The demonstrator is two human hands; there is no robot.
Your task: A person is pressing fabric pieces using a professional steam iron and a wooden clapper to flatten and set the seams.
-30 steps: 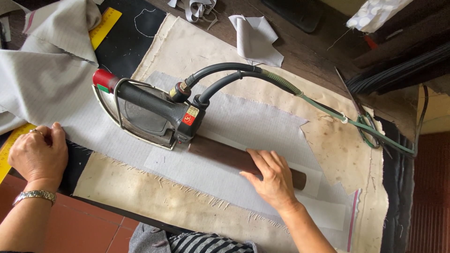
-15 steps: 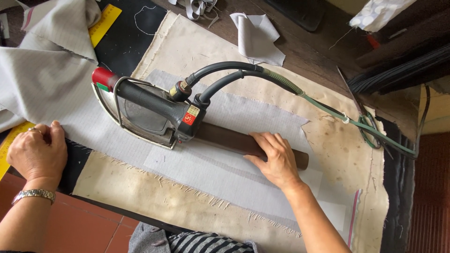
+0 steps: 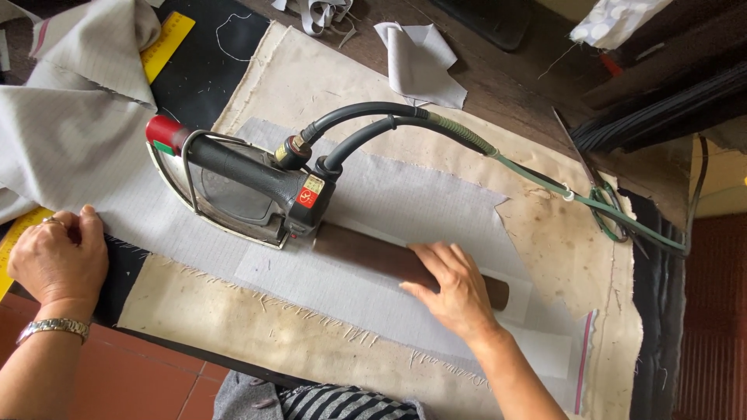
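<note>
Grey cloth (image 3: 436,202) lies spread over a stained beige pressing pad (image 3: 311,78), with a steam iron (image 3: 241,187) standing on it and touching the near end of a dark brown wooden block (image 3: 366,253). The right hand (image 3: 451,288) lies flat with open fingers on that block, pressing rather than gripping, while the left hand (image 3: 58,260), loosely curled and holding nothing, rests on the cloth's left edge beside a yellow ruler (image 3: 15,241). Scissors (image 3: 599,194) lie well apart at the right.

One steam iron (image 3: 241,187) sits mid-table, with two hoses (image 3: 373,128) running off it. One brown wooden block (image 3: 389,260), one pair of scissors (image 3: 595,187) far right, two hands: left hand (image 3: 58,260), right hand (image 3: 451,288).
</note>
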